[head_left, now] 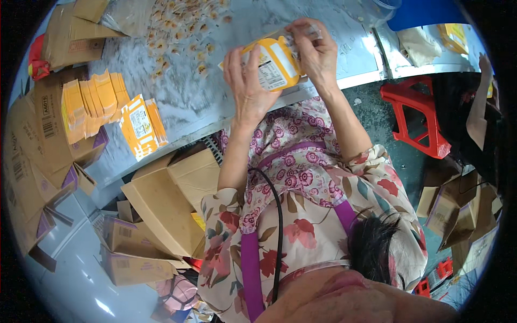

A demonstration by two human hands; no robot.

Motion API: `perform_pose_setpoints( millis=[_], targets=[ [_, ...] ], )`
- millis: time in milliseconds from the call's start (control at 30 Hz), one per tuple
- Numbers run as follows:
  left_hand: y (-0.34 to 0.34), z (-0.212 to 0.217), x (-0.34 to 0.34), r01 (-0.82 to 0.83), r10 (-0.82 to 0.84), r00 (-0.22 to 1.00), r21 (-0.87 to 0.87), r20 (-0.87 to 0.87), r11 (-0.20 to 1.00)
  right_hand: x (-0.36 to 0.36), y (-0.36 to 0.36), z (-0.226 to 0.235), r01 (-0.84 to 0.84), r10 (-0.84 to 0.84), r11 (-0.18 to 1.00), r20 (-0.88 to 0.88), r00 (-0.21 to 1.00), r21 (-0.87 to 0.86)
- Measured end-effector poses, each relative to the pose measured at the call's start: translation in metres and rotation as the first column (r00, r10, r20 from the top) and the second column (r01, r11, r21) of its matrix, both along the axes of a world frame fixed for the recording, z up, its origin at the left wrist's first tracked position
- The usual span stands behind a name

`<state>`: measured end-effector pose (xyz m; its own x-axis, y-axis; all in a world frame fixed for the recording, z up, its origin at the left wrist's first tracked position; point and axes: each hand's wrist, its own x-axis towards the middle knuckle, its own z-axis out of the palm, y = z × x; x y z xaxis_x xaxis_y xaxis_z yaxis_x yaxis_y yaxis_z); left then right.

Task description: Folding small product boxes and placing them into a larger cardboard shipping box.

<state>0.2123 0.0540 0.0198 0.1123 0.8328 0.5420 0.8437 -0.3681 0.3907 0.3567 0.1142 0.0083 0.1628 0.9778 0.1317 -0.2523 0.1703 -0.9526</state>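
Note:
A yellow pouch with a white label [273, 65] is held above the edge of the grey table [183, 102]. My left hand [246, 82] grips its lower left side, fingers wrapped over the front. My right hand [315, 51] pinches its top right corner, where a small clear wrapped piece shows between the fingers. Many small wrapped yellow sweets [186, 29] lie scattered on the table beyond the pouch. A row of flat yellow pouches [94, 102] and one more stack [141, 126] lie at the table's left.
Brown cardboard boxes [161, 204] are piled left and below the table edge, more [458, 210] on the right. A red plastic stool [417, 116] stands on the floor at right. Another person's arm [479, 102] shows at the far right. A clear bag [126, 16] lies at the table's back.

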Motion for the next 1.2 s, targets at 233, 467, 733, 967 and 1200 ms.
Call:
perform_pose_setpoints(
  millis=[233, 467, 733, 967, 1200],
  targets=[
    [0.007, -0.001, 0.002, 0.053, -0.048, 0.998, -0.103, 0.044, 0.993, 0.015, 0.011, -0.009, -0.028, -0.03, 0.979, 0.278, 0.96, 0.203],
    [0.012, 0.002, -0.001, 0.092, -0.089, 0.995, -0.1, 0.038, 0.991, 0.015, 0.013, -0.003, -0.095, 0.091, 0.995, 0.158, 0.983, 0.019],
    [0.015, -0.007, -0.001, 0.035, -0.02, 0.985, -0.082, 0.169, 0.996, 0.015, 0.014, 0.024, -0.314, 0.23, 0.941, 0.445, 0.866, 0.125],
    [0.029, -0.01, 0.012, -0.035, 0.02, 0.972, 0.058, 0.236, 0.998, -0.001, 0.02, 0.048, -0.217, 0.029, 0.923, 0.502, 0.864, 0.319],
    [0.04, -0.011, 0.012, -0.09, 0.046, 0.941, 0.117, 0.335, 0.989, 0.003, 0.028, 0.077, -0.388, -0.1, 0.777, 0.706, 0.701, 0.495]
  ],
)
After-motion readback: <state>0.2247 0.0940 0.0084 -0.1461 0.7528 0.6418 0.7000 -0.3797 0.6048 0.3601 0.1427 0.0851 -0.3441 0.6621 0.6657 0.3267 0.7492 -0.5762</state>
